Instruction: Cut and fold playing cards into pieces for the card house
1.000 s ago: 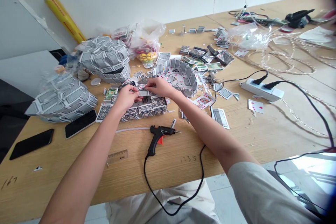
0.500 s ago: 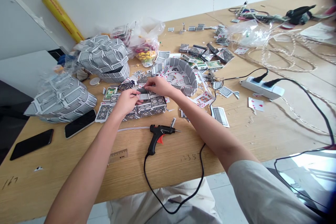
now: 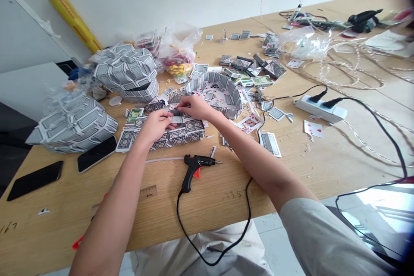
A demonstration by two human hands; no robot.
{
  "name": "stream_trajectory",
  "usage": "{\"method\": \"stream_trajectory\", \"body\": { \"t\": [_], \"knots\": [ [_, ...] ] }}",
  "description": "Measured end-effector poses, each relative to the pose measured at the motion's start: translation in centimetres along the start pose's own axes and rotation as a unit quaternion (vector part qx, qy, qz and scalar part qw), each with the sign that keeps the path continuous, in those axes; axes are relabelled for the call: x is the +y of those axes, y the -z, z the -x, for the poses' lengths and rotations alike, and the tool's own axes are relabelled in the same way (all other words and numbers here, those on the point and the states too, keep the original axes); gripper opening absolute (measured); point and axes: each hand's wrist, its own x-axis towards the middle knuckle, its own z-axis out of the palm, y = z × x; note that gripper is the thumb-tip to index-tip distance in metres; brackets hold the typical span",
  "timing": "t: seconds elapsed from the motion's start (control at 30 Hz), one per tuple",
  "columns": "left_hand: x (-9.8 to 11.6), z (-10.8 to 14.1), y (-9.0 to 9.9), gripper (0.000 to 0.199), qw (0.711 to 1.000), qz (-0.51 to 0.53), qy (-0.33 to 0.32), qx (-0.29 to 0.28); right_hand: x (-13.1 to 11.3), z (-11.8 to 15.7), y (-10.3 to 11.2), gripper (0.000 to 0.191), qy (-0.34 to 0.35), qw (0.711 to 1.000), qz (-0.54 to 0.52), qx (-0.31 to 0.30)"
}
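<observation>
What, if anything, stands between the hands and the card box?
Nothing visible: left hand and right hand are both at the card box; the glue gun lies nearer the person, clear of both.

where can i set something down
Bare wooden tabletop, small scraps aside: between the white playing card with red hearts and the near edge, and between two black rectangular phones and the left forearm. Crowded: around the right hand and the grey card-walled tray.

Black-and-white patterned box, black glue gun (orange-red trigger)
</observation>
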Motion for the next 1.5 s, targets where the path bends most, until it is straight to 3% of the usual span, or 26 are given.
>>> {"method": "stream_trajectory", "body": {
  "t": [0.47,0.6,0.9,1.37,1.5],
  "knots": [
    [-0.4,-1.3,1.3,0.012,0.997,-0.022,-0.026,-0.076,0.3,0.2,-0.1,0.009,0.004,1.000,-0.026,-0.001],
    [-1.3,-1.8,1.6,0.029,0.993,-0.055,-0.049,-0.091,0.7,0.2,-0.4,0.011,0.005,1.000,-0.029,0.005],
    [-1.8,-2.3,1.5,0.031,0.995,-0.043,-0.065,-0.055,0.8,0.2,-0.3,0.010,0.009,0.999,-0.038,0.003],
    [-2.2,-2.4,1.1,0.030,0.995,-0.059,-0.063,-0.052,0.8,0.2,-0.3,0.012,0.010,0.999,-0.038,0.001],
    [-2.5,-2.7,1.1,0.032,0.992,-0.100,-0.072,-0.037,0.5,0.3,-0.1,0.013,0.003,1.000,-0.029,-0.004]
  ]
}}
